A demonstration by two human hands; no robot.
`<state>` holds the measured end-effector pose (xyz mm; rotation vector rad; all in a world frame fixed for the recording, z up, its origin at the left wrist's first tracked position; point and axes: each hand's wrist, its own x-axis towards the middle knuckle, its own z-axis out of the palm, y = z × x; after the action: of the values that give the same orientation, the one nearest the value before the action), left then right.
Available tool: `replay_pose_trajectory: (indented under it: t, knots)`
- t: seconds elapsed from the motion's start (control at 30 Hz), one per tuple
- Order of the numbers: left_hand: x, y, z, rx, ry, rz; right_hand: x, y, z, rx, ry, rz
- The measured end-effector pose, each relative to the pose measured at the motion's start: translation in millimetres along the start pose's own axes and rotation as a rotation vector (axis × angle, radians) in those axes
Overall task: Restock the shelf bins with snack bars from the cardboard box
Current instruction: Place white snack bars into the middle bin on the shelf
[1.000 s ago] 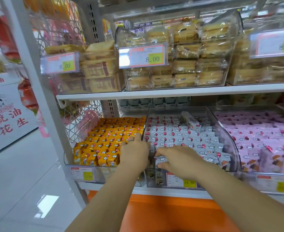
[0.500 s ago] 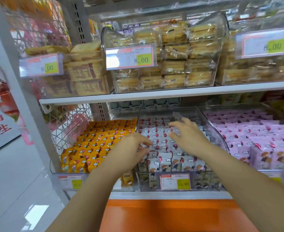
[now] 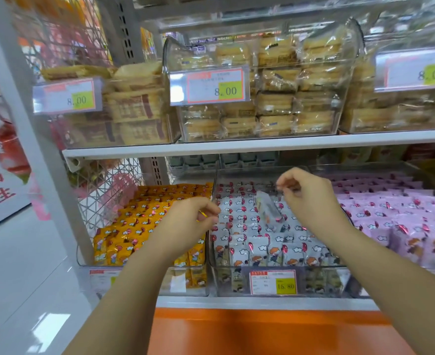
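1. The fingers (image 3: 212,210) of my left hand (image 3: 190,224) are loosely curled toward the thumb, and I see nothing in them. The hand hovers over the clear wall (image 3: 213,190) between the yellow bars (image 3: 149,213) and the middle bin (image 3: 321,283).
2. The fingers (image 3: 284,181) of my right hand (image 3: 311,198) are also loosely curled, with thumb and forefinger tips close together. They are blurred, but nothing shows between them. The hand hangs above the far half of the middle bin.
3. A loose bar (image 3: 266,210) sits tilted between the hands, just below the right fingertips. It is smeared, so I cannot tell whether it rests on the stock or is in the air.
4. White bars (image 3: 239,226) fill the middle bin in upright rows. My right forearm hides the right end of them.
5. My left hand and arm cover part of the yellow bars. The pink bars (image 3: 390,213) on the right run out of frame.
6. The price tag (image 3: 272,282) masks part of the near row.
7. The upper shelf (image 3: 262,144) overhangs the far ends of the bins, above both hands. A post (image 3: 44,162) stands at the left.
8. There is open room on the near side above the orange panel (image 3: 262,329), and over the floor (image 3: 19,278) to the left.
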<state>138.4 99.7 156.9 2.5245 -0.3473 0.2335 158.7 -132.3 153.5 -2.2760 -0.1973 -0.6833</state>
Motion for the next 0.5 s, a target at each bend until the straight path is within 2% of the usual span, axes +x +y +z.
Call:
replay_pose_trajectory:
  t: [0.13, 0.2, 0.33, 0.43, 0.5]
  knots:
    - [-11.5, -1.8, 0.2, 0.101, -0.02, 0.0, -10.3, -0.2, 8.8, -0.229, -0.325, -0.051]
    - [-14.2, -3.0, 1.9, 0.149, -0.029, 0.017, -11.2, 0.0, 12.9, -0.278, -0.429, -0.011]
    - [-13.7, -8.3, 2.7, 0.14, -0.028, 0.024, -5.7, 3.5, 18.6, -0.287, -0.417, 0.076]
    - [-9.7, -11.2, 4.7, 0.08, -0.038, 0.018, -2.3, -1.8, 15.5, -0.145, -0.248, 0.081]
    - [-6.5, -12.3, 3.3, 0.027, -0.032, 0.004, -3.3, -19.2, 10.7, -0.028, -0.233, 0.016]
